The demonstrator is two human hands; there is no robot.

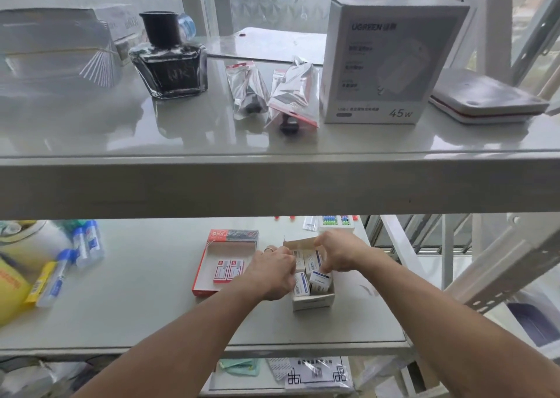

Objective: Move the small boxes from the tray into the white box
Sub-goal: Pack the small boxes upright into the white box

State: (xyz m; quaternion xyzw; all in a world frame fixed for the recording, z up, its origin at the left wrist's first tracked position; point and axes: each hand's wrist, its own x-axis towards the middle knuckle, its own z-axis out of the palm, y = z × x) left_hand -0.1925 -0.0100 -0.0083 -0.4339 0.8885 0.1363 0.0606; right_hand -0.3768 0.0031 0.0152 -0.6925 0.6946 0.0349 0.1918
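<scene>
Both hands work at the white box (pixel 313 302) on the lower shelf (pixel 136 306). Left hand (pixel 272 273) sits at the box's left side, fingers curled toward the contents; ring visible on one finger; whether it grips anything: cannot tell, fingertips hidden behind the hand. Right hand (pixel 338 250) is over the box from the rear-right, fingers bent down, tips on a blue-and-white small box (pixel 319 279) that sits tilted on top of the others; pinch looks closed on it. Several more small boxes stand packed inside the white box, approx. upright. Red-edged tray (pixel 200 276) lies just left of the white box, w/ its lid (pixel 233 235) propped at the rear; two red-and-white small boxes (pixel 228 270) lie flat, side by side, in the tray. Glue bottles (pixel 86 243) lie at shelf's left, well apart. Upper shelf (pixel 272 185) carries an ink bottle (pixel 169 58) and a charger box (pixel 391 61).
</scene>
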